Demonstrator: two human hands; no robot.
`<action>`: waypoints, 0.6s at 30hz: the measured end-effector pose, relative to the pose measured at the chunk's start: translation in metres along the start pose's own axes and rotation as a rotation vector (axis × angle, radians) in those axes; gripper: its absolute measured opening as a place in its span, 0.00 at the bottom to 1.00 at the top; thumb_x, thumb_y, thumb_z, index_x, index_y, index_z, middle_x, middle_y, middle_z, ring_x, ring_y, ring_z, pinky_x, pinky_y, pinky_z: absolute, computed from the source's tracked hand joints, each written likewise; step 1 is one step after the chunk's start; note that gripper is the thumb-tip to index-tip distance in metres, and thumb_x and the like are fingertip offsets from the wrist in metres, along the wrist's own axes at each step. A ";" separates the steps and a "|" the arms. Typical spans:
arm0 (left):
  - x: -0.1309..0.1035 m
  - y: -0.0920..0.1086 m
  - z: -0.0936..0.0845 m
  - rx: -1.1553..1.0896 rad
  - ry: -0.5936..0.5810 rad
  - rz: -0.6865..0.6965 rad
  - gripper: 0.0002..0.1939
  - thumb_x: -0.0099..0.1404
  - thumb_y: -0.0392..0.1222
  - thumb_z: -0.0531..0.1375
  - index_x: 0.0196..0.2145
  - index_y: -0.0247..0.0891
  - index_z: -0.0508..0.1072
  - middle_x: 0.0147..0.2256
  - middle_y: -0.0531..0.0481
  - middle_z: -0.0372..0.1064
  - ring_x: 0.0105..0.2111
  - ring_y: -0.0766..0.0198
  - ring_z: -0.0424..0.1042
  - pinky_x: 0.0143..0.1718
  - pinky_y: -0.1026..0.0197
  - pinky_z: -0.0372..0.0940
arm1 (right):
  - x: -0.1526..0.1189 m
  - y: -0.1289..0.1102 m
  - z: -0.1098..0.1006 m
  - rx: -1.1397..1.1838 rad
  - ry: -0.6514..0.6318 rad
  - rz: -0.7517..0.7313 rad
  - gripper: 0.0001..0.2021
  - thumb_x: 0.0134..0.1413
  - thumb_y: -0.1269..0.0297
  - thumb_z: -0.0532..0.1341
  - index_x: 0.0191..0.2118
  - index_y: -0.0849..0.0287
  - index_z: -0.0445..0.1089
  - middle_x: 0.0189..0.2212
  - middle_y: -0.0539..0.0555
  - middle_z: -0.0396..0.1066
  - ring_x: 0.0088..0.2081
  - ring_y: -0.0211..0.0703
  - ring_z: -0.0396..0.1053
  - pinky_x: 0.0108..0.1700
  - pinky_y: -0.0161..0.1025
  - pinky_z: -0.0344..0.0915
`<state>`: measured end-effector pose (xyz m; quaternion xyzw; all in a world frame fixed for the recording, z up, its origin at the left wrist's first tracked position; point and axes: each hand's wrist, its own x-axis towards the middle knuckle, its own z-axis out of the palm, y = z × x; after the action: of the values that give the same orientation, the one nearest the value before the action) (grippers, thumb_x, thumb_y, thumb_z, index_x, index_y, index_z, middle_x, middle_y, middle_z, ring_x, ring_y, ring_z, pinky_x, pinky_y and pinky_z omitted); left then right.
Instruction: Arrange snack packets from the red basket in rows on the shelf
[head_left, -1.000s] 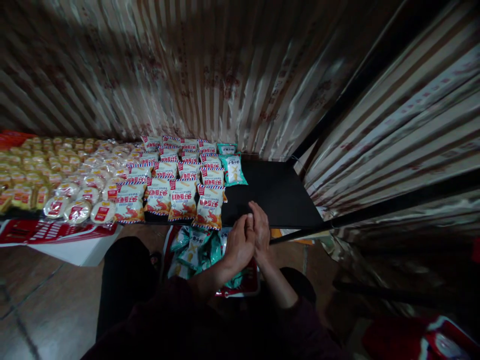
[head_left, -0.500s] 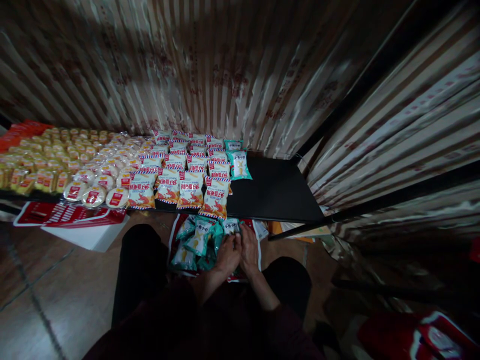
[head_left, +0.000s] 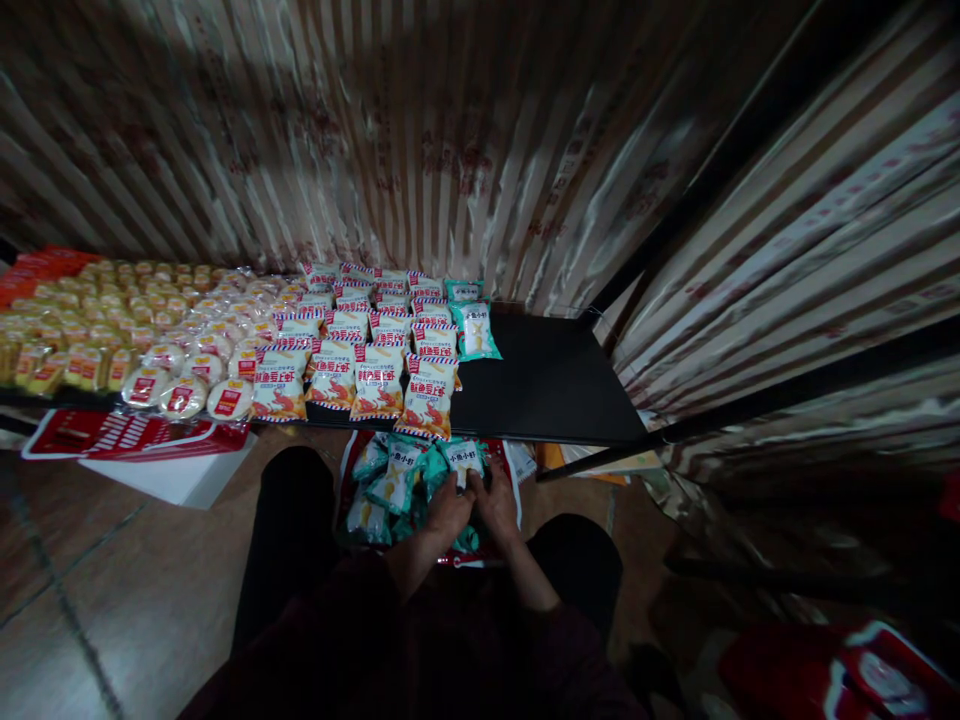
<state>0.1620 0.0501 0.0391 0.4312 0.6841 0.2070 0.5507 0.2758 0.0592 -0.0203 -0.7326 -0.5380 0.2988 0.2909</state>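
Between my knees a red bag lies open, filled with several teal-and-white snack packets. At its right side my left hand and my right hand meet at the lower edge of one teal snack packet, printed side up. The thumbs lie close together on it, and both hands look closed on its sides. The fingertips underneath are hidden. On the black shelf just beyond, two more teal packets lie one behind the other.
Orange-and-white snack packets fill the shelf's middle in overlapping rows. Left of them are round wrapped cakes and yellow wrapped pieces. A white box stands below. Striped sheeting hangs behind, and a dark metal bar runs at right.
My right hand's fingers have bent from lying straight to curling at the packet. More of the packet's printed front shows now. My head view has shifted slightly.
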 end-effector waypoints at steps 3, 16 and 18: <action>-0.003 0.000 -0.001 -0.013 0.017 0.014 0.24 0.58 0.31 0.56 0.53 0.33 0.68 0.60 0.38 0.60 0.61 0.55 0.58 0.62 0.58 0.51 | 0.004 -0.003 -0.008 0.136 -0.041 0.134 0.33 0.46 0.44 0.56 0.53 0.65 0.69 0.51 0.64 0.71 0.54 0.55 0.67 0.56 0.47 0.61; -0.018 0.000 -0.007 -0.108 0.127 0.091 0.21 0.57 0.28 0.54 0.48 0.34 0.72 0.52 0.40 0.68 0.54 0.57 0.66 0.59 0.59 0.56 | -0.004 -0.010 -0.023 0.398 -0.063 0.253 0.19 0.39 0.45 0.64 0.31 0.56 0.70 0.27 0.50 0.74 0.33 0.48 0.72 0.36 0.41 0.67; -0.019 -0.002 -0.008 -0.129 0.147 0.109 0.19 0.58 0.29 0.54 0.46 0.34 0.73 0.50 0.41 0.70 0.53 0.58 0.68 0.58 0.59 0.57 | -0.007 -0.014 -0.024 0.463 -0.089 0.266 0.20 0.38 0.45 0.65 0.32 0.56 0.69 0.27 0.50 0.74 0.31 0.47 0.73 0.35 0.41 0.68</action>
<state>0.1539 0.0353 0.0513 0.4151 0.6833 0.3112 0.5138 0.2835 0.0531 0.0067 -0.6970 -0.3663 0.4814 0.3851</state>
